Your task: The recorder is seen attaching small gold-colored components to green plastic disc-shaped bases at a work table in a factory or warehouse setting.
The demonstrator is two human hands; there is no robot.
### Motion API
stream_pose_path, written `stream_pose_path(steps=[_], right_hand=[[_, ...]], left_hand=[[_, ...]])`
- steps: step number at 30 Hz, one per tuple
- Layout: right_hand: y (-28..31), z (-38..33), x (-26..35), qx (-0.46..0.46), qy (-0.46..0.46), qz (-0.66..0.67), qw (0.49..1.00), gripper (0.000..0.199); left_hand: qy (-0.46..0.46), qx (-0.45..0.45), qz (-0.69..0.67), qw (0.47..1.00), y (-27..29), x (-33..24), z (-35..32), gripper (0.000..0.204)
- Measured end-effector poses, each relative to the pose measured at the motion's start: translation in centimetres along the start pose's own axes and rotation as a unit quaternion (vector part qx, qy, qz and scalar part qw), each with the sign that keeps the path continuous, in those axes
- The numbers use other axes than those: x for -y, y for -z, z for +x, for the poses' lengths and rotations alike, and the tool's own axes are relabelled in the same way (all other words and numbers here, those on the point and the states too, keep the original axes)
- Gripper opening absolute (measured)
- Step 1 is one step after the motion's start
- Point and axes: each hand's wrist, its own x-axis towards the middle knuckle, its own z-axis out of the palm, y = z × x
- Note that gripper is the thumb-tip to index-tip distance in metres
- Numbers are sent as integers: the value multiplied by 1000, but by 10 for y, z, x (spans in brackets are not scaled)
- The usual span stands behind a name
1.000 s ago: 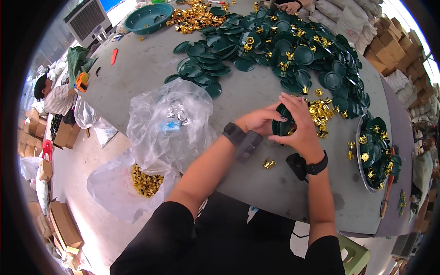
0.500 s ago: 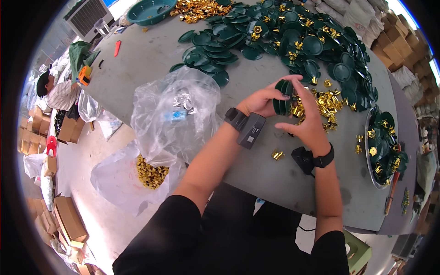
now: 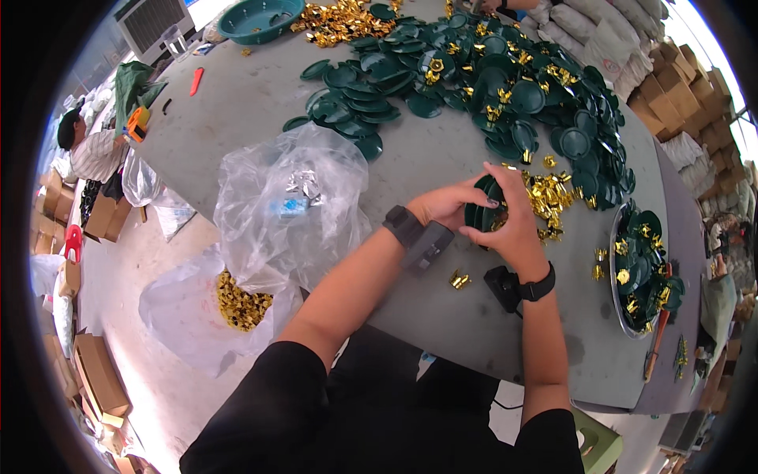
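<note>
Both hands meet over the grey table (image 3: pixel 260 103): the left hand (image 3: pixel 444 207) cups a small stack of dark green discs (image 3: pixel 483 207) while the right hand (image 3: pixel 513 225) closes around it, steadying it beside loose gold bows (image 3: pixel 553 201).

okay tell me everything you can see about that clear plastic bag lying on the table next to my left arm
The clear crumpled plastic bag is thin, glossy film, puffed up and wrinkled, lying on the grey table at its near edge, left of the left hand. Through the film show a small blue item and some silvery crinkled bits. Its lower part hangs over the table edge, above a second clear bag of gold pieces. Neither hand touches it; the left forearm passes close beside it.
</note>
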Motion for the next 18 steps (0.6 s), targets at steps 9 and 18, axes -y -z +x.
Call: stream_pose_path(steps=[9,18], right_hand=[[-2,-9,-4,-9,-11,-20,1000,95],[42,1,-35,-50,-124,-66,989,62]], left_hand=[[-55,65,-11,996,-1,-7,5,70],[-159,-31,-97,982,17,-21,0,61]])
